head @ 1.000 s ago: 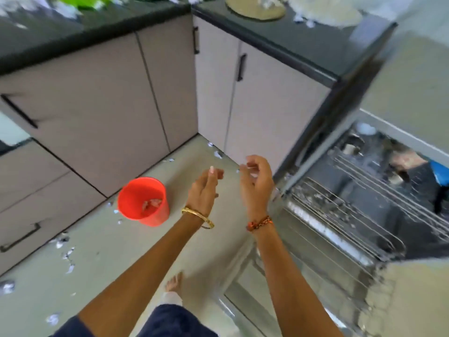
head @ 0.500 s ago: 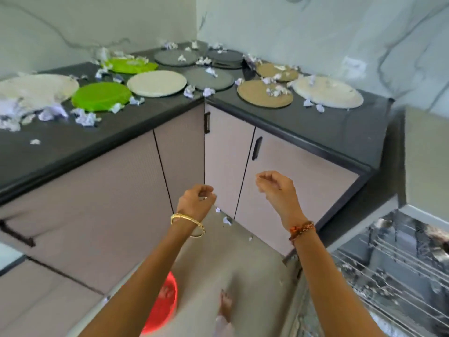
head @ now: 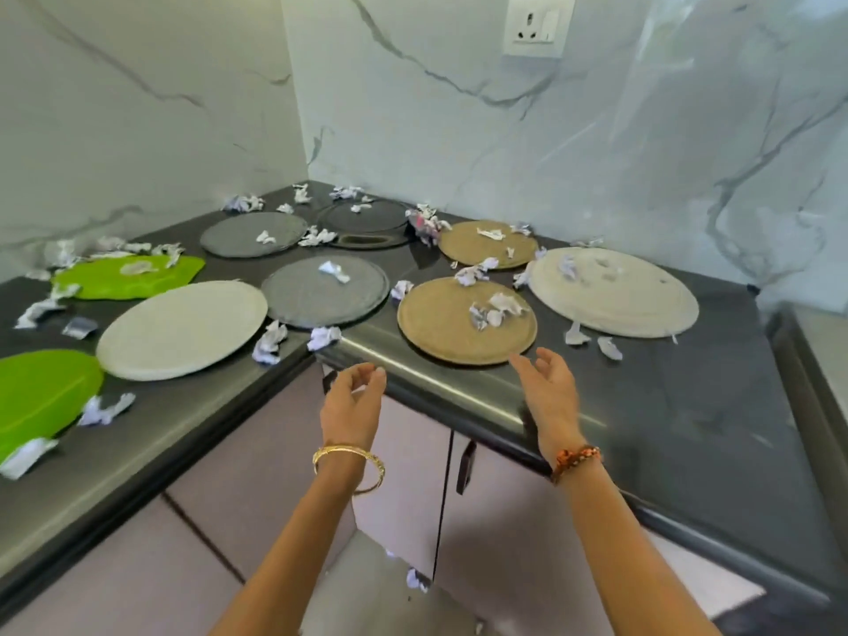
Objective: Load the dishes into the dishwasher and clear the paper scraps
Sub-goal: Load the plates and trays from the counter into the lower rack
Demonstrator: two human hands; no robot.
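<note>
Several round plates lie flat on the dark L-shaped counter [head: 688, 406]: a tan plate [head: 440, 323] nearest my hands, a second tan plate [head: 482, 247] behind it, a large cream plate [head: 615, 296] to the right, grey plates [head: 316, 296] in the middle, a cream plate [head: 183, 328] and green plates [head: 41, 397] to the left. Crumpled paper scraps [head: 493, 309] lie on the plates and between them. My left hand [head: 351, 401] is empty, fingers curled apart, just below the counter edge. My right hand [head: 548, 390] is empty and spread, just short of the near tan plate.
Marble walls meet in the corner behind the counter, with a socket [head: 539, 22] high on the right wall. Beige cabinet doors [head: 404, 488] with dark handles are below. One paper scrap [head: 415, 580] lies on the floor. The dishwasher is out of view.
My view has swung up from the floor, red bucket and open dishwasher to the counter. Both hands have risen to the counter edge and the right hand has opened toward the tan plate.
</note>
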